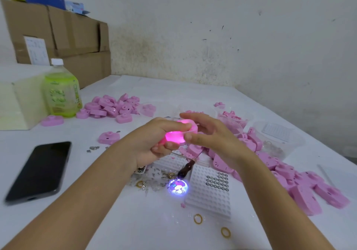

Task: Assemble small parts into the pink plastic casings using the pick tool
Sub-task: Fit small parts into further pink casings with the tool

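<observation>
My left hand (152, 143) grips a pink plastic casing (174, 135) that glows bright pink from inside. It throws a round coloured picture (178, 186) onto the white table below. My right hand (208, 134) touches the casing's right side with thumb and fingers curled around it. The dark-handled pick tool (186, 169) lies on the table under my hands, beside a white dimpled tray (209, 193) holding several small button cells (217, 181).
Piles of pink casings lie at the back left (114, 106) and along the right (289, 174). Clear tubs (274, 135) of parts stand behind my hands. A black phone (40, 170) lies left, a green bottle (60, 91) and cardboard boxes (58, 35) beyond. Rubber bands (198, 218) lie near.
</observation>
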